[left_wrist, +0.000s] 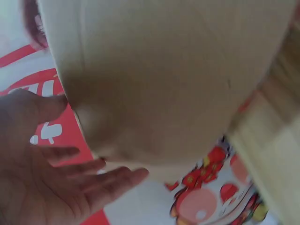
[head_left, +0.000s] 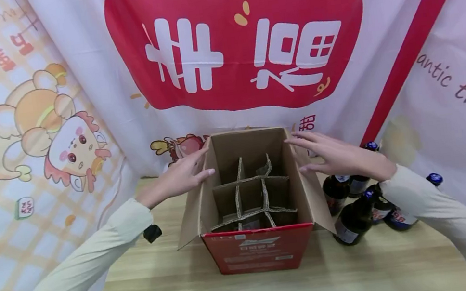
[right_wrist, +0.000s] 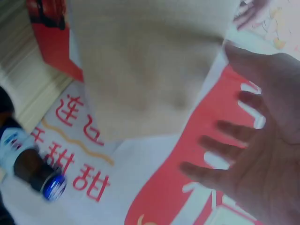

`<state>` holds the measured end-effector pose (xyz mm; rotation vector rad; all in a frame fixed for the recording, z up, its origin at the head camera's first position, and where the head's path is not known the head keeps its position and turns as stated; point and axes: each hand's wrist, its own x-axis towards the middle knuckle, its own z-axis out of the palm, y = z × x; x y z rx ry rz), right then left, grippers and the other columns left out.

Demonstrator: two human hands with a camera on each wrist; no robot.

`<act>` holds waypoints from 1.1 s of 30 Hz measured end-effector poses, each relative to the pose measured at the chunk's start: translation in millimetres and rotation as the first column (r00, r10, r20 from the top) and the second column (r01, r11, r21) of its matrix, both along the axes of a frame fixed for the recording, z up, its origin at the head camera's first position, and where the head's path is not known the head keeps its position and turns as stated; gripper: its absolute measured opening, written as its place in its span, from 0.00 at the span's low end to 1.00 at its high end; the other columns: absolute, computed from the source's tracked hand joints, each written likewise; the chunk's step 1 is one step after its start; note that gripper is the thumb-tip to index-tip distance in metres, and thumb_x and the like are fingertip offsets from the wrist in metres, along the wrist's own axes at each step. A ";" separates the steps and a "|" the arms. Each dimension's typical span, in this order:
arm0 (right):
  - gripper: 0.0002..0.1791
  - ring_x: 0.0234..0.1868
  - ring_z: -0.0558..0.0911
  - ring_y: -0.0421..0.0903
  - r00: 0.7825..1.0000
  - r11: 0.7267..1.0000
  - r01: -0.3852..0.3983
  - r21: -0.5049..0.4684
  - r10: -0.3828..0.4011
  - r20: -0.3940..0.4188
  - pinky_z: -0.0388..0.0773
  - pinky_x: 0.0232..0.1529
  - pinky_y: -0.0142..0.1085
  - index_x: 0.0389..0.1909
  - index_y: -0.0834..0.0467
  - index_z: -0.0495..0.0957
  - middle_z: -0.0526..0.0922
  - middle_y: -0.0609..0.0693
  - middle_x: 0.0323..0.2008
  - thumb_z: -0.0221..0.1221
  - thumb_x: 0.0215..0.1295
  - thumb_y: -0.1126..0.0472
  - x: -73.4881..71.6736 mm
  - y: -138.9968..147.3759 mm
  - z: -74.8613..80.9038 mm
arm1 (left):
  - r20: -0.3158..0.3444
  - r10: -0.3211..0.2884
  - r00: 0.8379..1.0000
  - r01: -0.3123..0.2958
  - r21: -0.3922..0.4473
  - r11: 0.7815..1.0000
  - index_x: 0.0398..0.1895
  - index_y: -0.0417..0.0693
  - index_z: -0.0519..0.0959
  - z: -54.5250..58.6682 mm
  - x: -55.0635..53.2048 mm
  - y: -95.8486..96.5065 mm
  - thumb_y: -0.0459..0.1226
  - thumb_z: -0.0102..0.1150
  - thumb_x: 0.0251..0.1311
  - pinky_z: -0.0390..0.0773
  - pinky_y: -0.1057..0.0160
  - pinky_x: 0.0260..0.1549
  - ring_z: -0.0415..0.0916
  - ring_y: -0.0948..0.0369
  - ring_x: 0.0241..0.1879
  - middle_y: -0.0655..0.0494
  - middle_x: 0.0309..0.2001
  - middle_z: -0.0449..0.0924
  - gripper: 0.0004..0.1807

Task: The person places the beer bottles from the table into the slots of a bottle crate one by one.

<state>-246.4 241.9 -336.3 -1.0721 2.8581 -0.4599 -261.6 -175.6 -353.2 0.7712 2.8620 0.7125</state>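
A red cardboard beer carton (head_left: 259, 254) stands on the table with its top flaps spread. Inside it is a cardboard divider (head_left: 249, 180) that splits the space into several cells. My left hand (head_left: 178, 177) lies at the carton's left rim with fingers extended, near the left flap (left_wrist: 154, 89). On the opposite side my right hand (head_left: 332, 153) reaches to the right rim, fingers extended beside the right flap (right_wrist: 145, 75). Whether the fingertips press on the cardboard is hard to tell. Neither hand grips anything.
Several dark glass bottles (head_left: 351, 220) with blue caps stand right of the carton, partly under my right forearm. One bottle (right_wrist: 30, 164) shows in the right wrist view. A printed cloth (head_left: 238, 43) hangs behind the wooden table (head_left: 167, 289).
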 end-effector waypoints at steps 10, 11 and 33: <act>0.42 0.68 0.74 0.63 0.976 0.985 0.138 0.099 -0.152 0.155 0.80 0.63 0.63 0.79 0.56 0.63 0.70 0.63 0.72 0.69 0.68 0.51 35.3 56.1 -2.3 | 0.194 0.121 0.974 -0.157 0.180 0.971 0.80 0.32 0.56 -8.6 -0.8 -2.1 0.43 0.58 0.76 0.87 0.44 0.52 0.75 0.34 0.65 0.25 0.71 0.68 0.39; 0.43 0.70 0.72 0.66 0.969 0.984 0.145 0.107 -0.163 0.185 0.77 0.64 0.65 0.79 0.57 0.63 0.70 0.65 0.72 0.70 0.68 0.51 38.0 60.9 -2.4 | 0.220 0.120 0.968 -0.164 0.196 0.967 0.80 0.32 0.56 -8.8 -1.6 -2.3 0.42 0.58 0.76 0.89 0.45 0.50 0.76 0.34 0.64 0.25 0.71 0.68 0.39; 0.17 0.25 0.80 0.29 0.976 0.997 0.043 -0.071 -0.026 0.216 0.81 0.28 0.29 0.55 0.65 0.83 0.89 0.46 0.38 0.69 0.68 0.63 57.8 96.4 -64.0 | 0.566 0.031 0.824 -0.356 0.475 0.804 0.86 0.48 0.48 -19.4 -6.9 -1.2 0.34 0.54 0.76 0.86 0.46 0.56 0.67 0.37 0.72 0.34 0.79 0.58 0.40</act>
